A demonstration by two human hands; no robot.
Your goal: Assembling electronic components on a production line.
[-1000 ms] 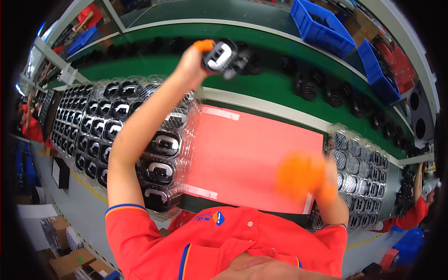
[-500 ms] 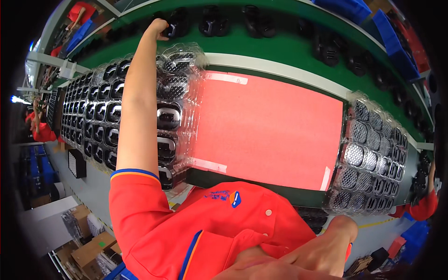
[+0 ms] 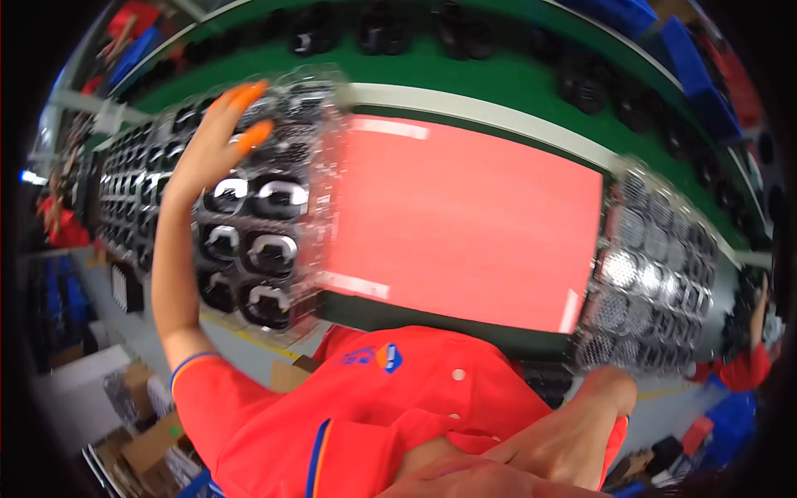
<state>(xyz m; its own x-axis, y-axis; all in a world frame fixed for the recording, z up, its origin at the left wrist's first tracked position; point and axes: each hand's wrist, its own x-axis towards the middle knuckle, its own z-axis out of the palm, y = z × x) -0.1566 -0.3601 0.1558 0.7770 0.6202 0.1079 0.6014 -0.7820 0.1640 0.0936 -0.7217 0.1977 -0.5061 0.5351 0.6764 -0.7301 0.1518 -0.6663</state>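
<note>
My left hand (image 3: 217, 148) is over the transparent plastic tray (image 3: 320, 207) at the left, with orange covers on its fingertips. Thumb and fingers are spread apart, and nothing shows between them, though motion blurs the picture. Beneath and beside the hand, black rounded parts with a glossy cut-out frame, such as this black housing (image 3: 272, 254), sit in the tray's pockets. Whether the fingertips touch a part I cannot tell. My right arm (image 3: 573, 423) is bent at the lower right, the forearm folding back toward the bottom edge; the right hand itself does not show.
A pink mat (image 3: 465, 224) with white tape at its corners lies in front of me. Another transparent tray (image 3: 643, 274) of mesh-patterned parts stands right. Beyond runs a green belt (image 3: 490, 83) carrying black items (image 3: 384, 33). A person in a red shirt (image 3: 735, 365) is at the far right.
My left hand has drawn back from the black items on the green belt to over the left tray, its fingers spreading. The view has shifted slightly. My right arm stays bent.
</note>
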